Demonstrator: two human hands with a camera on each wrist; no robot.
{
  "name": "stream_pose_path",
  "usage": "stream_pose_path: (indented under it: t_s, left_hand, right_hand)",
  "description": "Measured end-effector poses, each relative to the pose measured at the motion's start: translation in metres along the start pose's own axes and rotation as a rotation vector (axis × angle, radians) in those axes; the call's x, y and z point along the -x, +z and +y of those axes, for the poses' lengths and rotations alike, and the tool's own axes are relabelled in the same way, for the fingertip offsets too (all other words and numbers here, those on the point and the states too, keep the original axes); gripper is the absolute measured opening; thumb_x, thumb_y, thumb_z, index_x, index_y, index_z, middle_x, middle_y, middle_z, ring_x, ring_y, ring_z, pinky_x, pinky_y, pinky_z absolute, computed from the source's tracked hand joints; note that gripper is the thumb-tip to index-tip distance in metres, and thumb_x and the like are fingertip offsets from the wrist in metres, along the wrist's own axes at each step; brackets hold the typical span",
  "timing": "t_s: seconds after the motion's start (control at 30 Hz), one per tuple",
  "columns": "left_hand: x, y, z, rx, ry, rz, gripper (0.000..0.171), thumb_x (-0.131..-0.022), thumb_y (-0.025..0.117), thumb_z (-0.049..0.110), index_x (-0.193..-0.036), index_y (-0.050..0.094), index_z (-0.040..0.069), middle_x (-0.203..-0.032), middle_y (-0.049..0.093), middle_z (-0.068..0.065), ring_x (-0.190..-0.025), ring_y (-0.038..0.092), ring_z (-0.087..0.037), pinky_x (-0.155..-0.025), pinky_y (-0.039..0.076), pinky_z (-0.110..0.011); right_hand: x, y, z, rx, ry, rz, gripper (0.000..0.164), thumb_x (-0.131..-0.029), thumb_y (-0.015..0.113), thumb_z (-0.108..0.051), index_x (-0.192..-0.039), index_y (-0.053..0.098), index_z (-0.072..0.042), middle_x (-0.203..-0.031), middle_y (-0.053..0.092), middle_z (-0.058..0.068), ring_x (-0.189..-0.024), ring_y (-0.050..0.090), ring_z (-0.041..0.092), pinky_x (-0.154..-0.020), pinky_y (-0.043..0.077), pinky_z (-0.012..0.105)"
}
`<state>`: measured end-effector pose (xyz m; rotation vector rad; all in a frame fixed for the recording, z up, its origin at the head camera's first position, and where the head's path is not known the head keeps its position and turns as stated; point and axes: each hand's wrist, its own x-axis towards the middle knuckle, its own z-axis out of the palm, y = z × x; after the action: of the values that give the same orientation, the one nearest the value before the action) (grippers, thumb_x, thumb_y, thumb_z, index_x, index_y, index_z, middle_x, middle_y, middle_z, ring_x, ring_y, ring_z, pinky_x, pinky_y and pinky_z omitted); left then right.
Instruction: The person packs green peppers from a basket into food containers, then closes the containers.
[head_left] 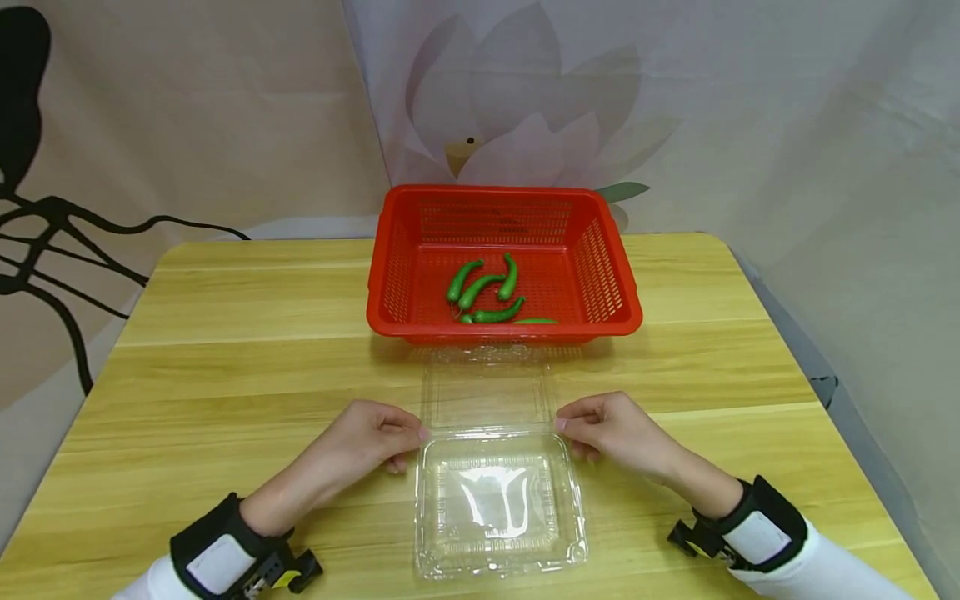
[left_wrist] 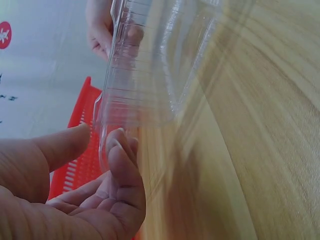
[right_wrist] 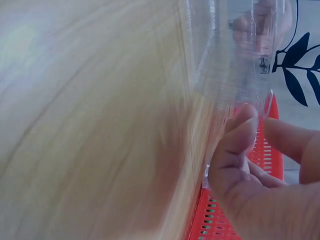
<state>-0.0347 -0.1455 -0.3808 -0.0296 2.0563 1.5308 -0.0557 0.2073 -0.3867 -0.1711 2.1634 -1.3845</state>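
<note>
A clear plastic clamshell box (head_left: pixel 495 508) lies unfolded on the wooden table, its near half toward me and its flat lid half (head_left: pixel 483 396) stretching away toward the red basket. At the left end of the fold, my left hand (head_left: pixel 372 436) has thumb and index finger on either side of the rim. The right hand (head_left: pixel 617 435) does the same at the opposite end. In the left wrist view the rim (left_wrist: pixel 105 107) runs between the left thumb and fingertips. From the right wrist, the box wall (right_wrist: pixel 232 75) stands just beyond the right fingertips.
A red plastic basket (head_left: pixel 506 330) stands at the table's back edge, just past the lid. Several green chili peppers (head_left: pixel 480 292) lie inside it. Behind hangs a pale curtain (head_left: pixel 750 125) with a flower print. The wooden table (head_left: pixel 247 350) extends to both sides.
</note>
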Motion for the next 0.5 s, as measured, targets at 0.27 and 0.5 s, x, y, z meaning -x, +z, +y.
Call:
stream_pose_path:
  t_s: [0.27, 0.5]
  left_hand:
    - [-0.0034, 0.0022, -0.0006, 0.063, -0.031, -0.008, 0.046, -0.098, 0.076, 0.014, -0.130, 0.061, -0.016, -0.095, 0.076, -0.013, -0.072, 0.065, -0.018, -0.066, 0.061, -0.030]
    - [-0.0018, 0.0049, 0.0013, 0.077, -0.030, 0.008, 0.040, -0.096, 0.077, 0.009, -0.124, 0.063, -0.015, -0.083, 0.074, -0.008, -0.068, 0.064, -0.017, -0.061, 0.059, -0.026]
  right_hand:
    - [-0.0008, 0.0023, 0.0027, -0.060, 0.021, -0.018, 0.037, -0.100, 0.072, -0.015, -0.124, 0.067, 0.012, -0.080, 0.072, 0.009, -0.073, 0.066, 0.019, -0.060, 0.059, 0.027]
    - [0.0010, 0.0020, 0.0020, -0.090, 0.019, -0.036, 0.032, -0.099, 0.073, -0.011, -0.119, 0.068, 0.012, -0.083, 0.073, 0.010, -0.072, 0.068, 0.020, -0.060, 0.061, 0.028]
